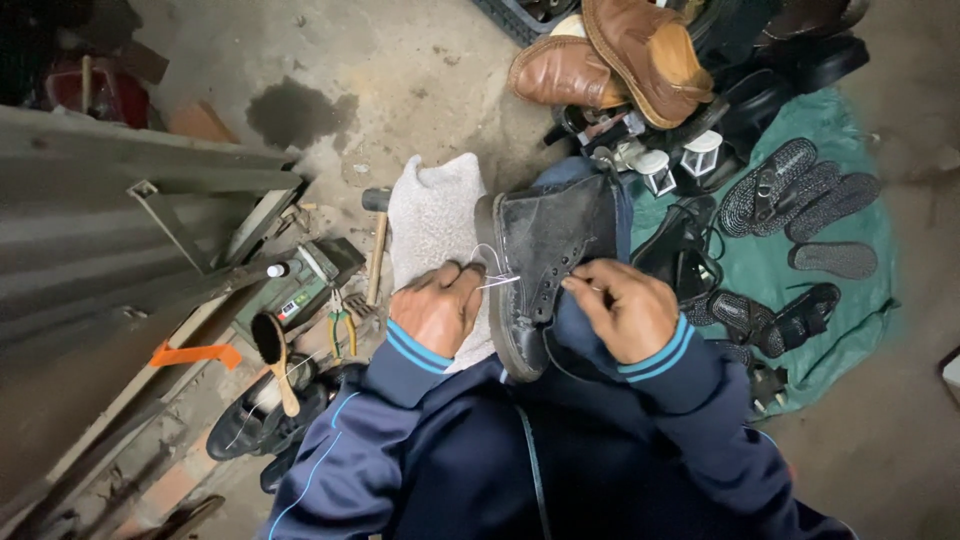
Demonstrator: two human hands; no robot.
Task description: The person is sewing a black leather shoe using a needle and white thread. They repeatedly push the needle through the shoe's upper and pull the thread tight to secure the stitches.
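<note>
Now | black boot (545,255) between hands | left grip (440,305) pinches thread (492,268) | right grip (625,305) closed

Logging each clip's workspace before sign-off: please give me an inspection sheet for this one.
Surface: bare concrete floor with a dark stain.
Job's things: black boot on the lap over a grey cloth; white thread at its sole edge.
Clutter: hammer, brush, pliers, brown shoes, sandals on green sheet.
Hands: left hand grips the thread; right hand pinches at the boot's upper.
Cables: nothing seen.
Surroundings: grey metal panels at left.
</note>
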